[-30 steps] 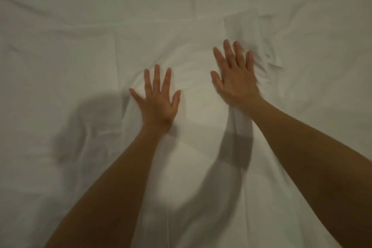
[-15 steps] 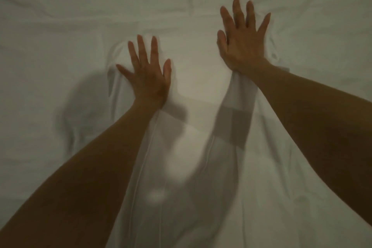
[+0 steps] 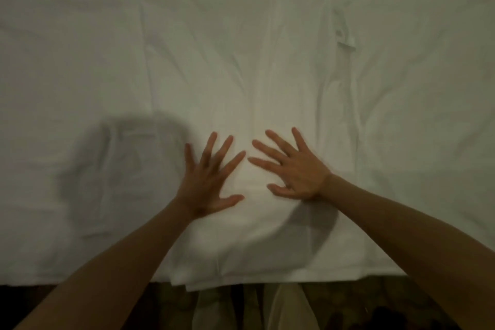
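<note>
At the bed's near edge, left side: rumpled white sheet (image 3: 67,61) with a soft dark shadow (image 3: 120,169) on it. Just beside the shadow is the left hand (image 3: 207,182), fingers spread wide, flat on the white cloth (image 3: 241,75). Right hand (image 3: 297,171) is the same, splayed flat, fingertips close to the left's. Cloth is thin, creased, a long rectangle, near hem slightly over the edge. Small hemmed tab (image 3: 346,41) on its far right side.

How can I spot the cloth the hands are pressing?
A white bedsheet fills most of the view. Down its middle lies a narrower white garment, under the flat left hand and right hand. Unlike the sheet, it has straight side edges and a small flap upper right.
</note>
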Demonstrator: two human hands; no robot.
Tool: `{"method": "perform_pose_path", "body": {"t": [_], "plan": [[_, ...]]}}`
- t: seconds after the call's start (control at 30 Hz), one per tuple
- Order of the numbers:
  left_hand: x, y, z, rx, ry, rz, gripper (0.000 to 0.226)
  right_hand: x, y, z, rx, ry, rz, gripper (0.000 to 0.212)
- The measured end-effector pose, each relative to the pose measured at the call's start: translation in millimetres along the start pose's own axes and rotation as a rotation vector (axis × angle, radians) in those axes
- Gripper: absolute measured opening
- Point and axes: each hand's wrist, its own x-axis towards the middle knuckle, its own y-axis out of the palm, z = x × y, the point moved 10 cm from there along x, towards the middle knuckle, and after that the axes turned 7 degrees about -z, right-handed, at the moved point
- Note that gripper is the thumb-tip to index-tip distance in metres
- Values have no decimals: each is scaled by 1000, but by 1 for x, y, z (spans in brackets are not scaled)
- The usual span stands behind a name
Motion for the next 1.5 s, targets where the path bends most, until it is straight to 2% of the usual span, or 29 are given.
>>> {"method": "perform_pose_path", "body": {"t": [0.17,0.33,0.43,0.53,0.57,0.63,0.7,0.77,0.83,0.93,1.0,1.03,1.1,1.13,1.27,1.4,1.5], "plan": [[-89,29,-39,-52,65,127,88,-60,30,77,73,-27,87,69],[-156,43,-64,-96,160,143,78,-105,58,155,64,-102,131,61],[-176,40,-71,-128,182,177,71,-115,65,198,48,-158,185,57],[-167,14,-63,-229,161,118,53,-98,44,205,111,-99,110,54],[-158,2,-51,-317,102,65,48,-88,34,195,151,-42,66,52],[-136,-15,-5,-496,-125,-59,44,-65,14,164,213,108,-5,49],[-116,-24,51,-475,-375,-155,52,-40,1,132,201,208,6,51],[-97,-20,94,-395,-575,-68,58,-18,-7,97,146,322,56,58],[-76,-24,117,-446,-703,-43,57,-10,-11,55,117,540,92,60],[-61,-29,148,-893,-1043,-181,66,-18,-26,-1,179,871,-1,54],[-56,-24,154,-1099,-1197,-225,67,-29,-35,-33,232,1009,-52,55],[-52,-23,156,-1137,-1215,-229,56,-33,-38,-48,241,1047,-52,55],[-47,-23,157,-1202,-1236,-235,21,-39,-43,-71,239,1083,-30,55],[-43,-23,157,-1248,-1248,-232,17,-43,-44,-82,249,1107,-11,56],[-29,-7,160,-1335,-1288,-178,64,-66,-41,-117,445,1299,-25,70],[-19,-2,164,-1336,-1332,-156,59,-76,-60,-151,459,1501,-251,82],[-13,2,169,-1351,-1365,-91,71,-83,-57,-175,599,1657,-295,88]]}}
